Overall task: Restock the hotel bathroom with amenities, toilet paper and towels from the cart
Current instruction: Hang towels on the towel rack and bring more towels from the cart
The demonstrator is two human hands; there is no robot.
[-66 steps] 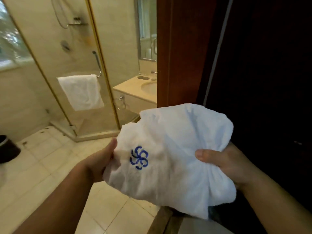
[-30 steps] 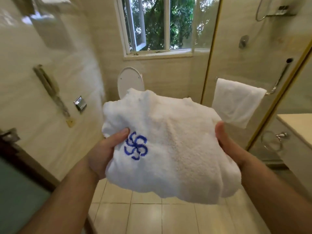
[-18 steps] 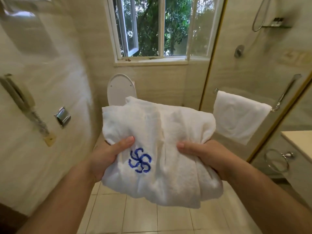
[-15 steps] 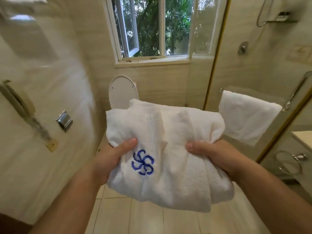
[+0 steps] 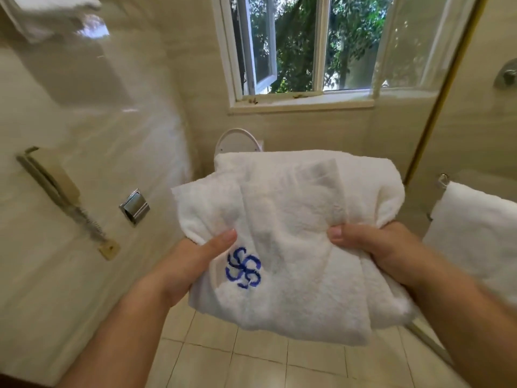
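Open tiled floor [image 5: 265, 359] runs ahead between the glossy left wall, with its handset [image 5: 50, 186] and chrome paper holder [image 5: 134, 207], and the gold-edged shower screen [image 5: 436, 107] on the right, where a hung towel [image 5: 475, 233] drapes at the screen's lower edge. The folded white towel [image 5: 293, 233] is held in the air above the floor, hiding most of the toilet lid [image 5: 236, 140] below the window [image 5: 293, 46]. The left hand [image 5: 193, 264] grips its left edge, thumb beside the blue emblem [image 5: 243, 271]. The right hand [image 5: 375, 247] pinches a bunched fold; the fingers underneath are hidden, probably curled. Since half a second ago the grip is unchanged, and the toilet and window are nearer.
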